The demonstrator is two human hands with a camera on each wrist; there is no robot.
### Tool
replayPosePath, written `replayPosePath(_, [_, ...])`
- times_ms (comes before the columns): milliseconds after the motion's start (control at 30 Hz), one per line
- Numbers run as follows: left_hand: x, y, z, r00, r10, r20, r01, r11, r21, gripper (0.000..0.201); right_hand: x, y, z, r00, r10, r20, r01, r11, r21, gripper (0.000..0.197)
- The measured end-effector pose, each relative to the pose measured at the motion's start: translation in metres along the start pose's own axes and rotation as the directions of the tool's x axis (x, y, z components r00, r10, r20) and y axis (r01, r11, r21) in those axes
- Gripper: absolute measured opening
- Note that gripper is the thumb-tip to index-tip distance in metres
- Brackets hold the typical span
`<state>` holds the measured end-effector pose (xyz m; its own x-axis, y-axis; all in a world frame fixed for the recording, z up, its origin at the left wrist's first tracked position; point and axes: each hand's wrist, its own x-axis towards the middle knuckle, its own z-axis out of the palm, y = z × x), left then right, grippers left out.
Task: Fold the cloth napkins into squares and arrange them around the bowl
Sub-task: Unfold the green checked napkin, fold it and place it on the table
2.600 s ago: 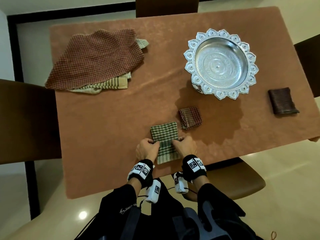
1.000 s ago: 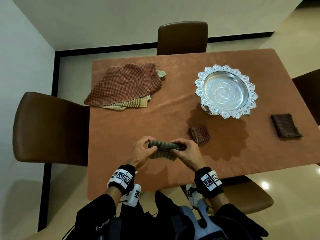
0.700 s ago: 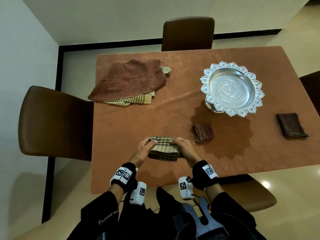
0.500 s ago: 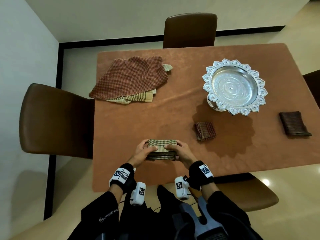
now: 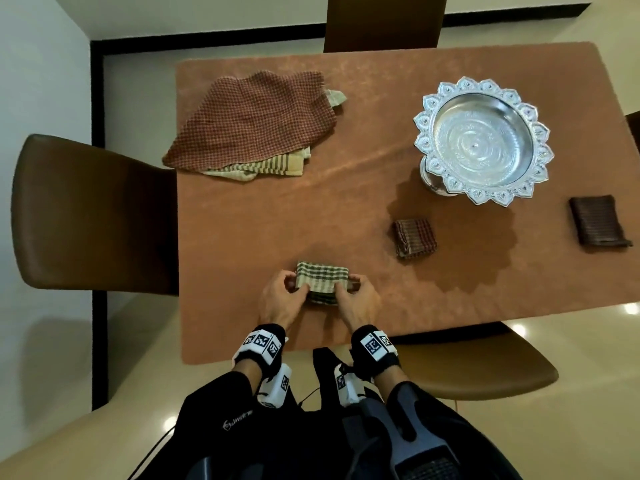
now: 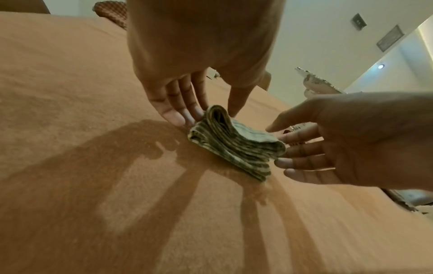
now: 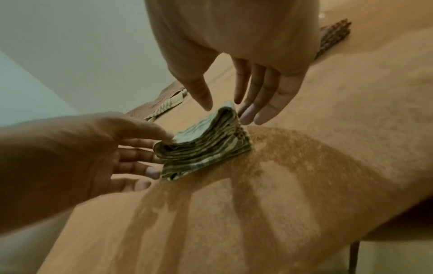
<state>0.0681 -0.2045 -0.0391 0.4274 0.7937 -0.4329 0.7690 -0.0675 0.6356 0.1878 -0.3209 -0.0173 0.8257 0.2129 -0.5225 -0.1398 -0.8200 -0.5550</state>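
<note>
A green checked napkin [image 5: 322,277], folded into a thick small square, lies on the brown table [image 5: 277,220] near its front edge. My left hand [image 5: 284,297] touches its left side with straight fingers [image 6: 178,118]. My right hand [image 5: 356,299] touches its right side the same way, fingers [image 7: 248,118] straight, thumb hovering above the cloth. The napkin [image 6: 234,146] shows several stacked layers, bulging up at the edges [image 7: 203,146]. The silver scalloped bowl [image 5: 481,143] stands at the far right. A red checked folded napkin [image 5: 414,237] lies in front of the bowl, a dark brown one [image 5: 599,221] to its right.
A pile of unfolded napkins [image 5: 256,123], a red checked one on top, lies at the table's far left. Brown chairs stand at the left [image 5: 86,216], the far side [image 5: 381,22] and the near right [image 5: 467,365]. Bare table stretches between the pile and the bowl.
The green napkin went from a long strip to a small square: both hands lifted it, folded it over and laid it down. The hands now flank it with straight fingers.
</note>
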Motion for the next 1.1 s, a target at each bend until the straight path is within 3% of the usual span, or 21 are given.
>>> replayPosePath(167, [0.000,0.010,0.003,0.974,-0.224,0.015,0.225,0.974,-0.025,0.039,0.009,0.012,0.005,0.980,0.184,0.071,-0.191,0.975,0.112,0.028])
replayPosePath(267, [0.005,0.014,0.002,0.959,-0.265,0.105,0.278,0.950,-0.143,0.044,0.014,0.015,0.003,0.968,0.202,0.146,-0.226,0.959,0.173,0.037])
replayPosePath(400, [0.013,0.015,-0.003,0.939,-0.300,0.168,0.340,0.888,-0.309,0.042,0.023,0.018,0.000,0.944,0.239,0.227,-0.303,0.901,0.311,0.028])
replayPosePath(600, [0.005,0.002,-0.006,0.940,-0.298,0.166,0.330,0.917,-0.225,0.027,0.013,0.025,0.009,0.951,0.204,0.231,-0.270,0.914,0.303,0.021])
replayPosePath(767, [0.001,-0.009,-0.007,0.952,-0.269,0.144,0.283,0.956,-0.082,0.029,0.009,0.034,0.021,0.964,0.192,0.183,-0.221,0.963,0.154,0.024])
replayPosePath(900, [0.000,-0.008,-0.010,0.958,-0.249,0.140,0.256,0.966,-0.036,0.022,0.004,0.030,0.014,0.989,0.087,0.123,-0.090,0.996,0.021,0.029])
replayPosePath(967, [-0.003,-0.004,-0.012,0.980,-0.177,0.095,0.167,0.980,0.106,0.024,-0.001,0.031,0.013,0.997,-0.031,0.070,0.034,0.999,-0.041,0.043])
replayPosePath(1000, [-0.005,-0.004,-0.011,0.996,-0.071,0.056,0.059,0.979,0.194,0.032,-0.005,0.031,0.012,0.989,-0.149,0.019,0.150,0.986,-0.076,0.051])
replayPosePath(1033, [-0.005,-0.006,-0.008,0.997,0.072,0.026,-0.077,0.960,0.268,0.040,-0.008,0.029,0.012,0.957,-0.288,-0.036,0.281,0.951,-0.133,0.058])
replayPosePath(1100, [-0.003,-0.008,-0.001,0.934,0.356,0.029,-0.340,0.860,0.381,0.054,-0.008,0.022,0.017,0.844,-0.531,-0.077,0.492,0.824,-0.281,0.064])
